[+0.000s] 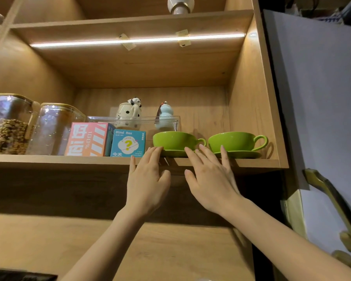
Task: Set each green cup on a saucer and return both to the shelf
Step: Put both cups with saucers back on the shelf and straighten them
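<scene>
Two green cups [173,139] [234,141] set on saucers [175,153] [241,154] on the shelf [59,159], left hand [147,183] and right hand [210,179] spread open, nothing held

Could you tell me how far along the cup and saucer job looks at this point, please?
Nearly finished, it seems. Both green cups, the left cup and the right cup, already sit on green saucers on the shelf. In hand: the open left hand and right hand are at the left saucer, which slightly overhangs the shelf edge. Left: perhaps nudging it further back.
</scene>
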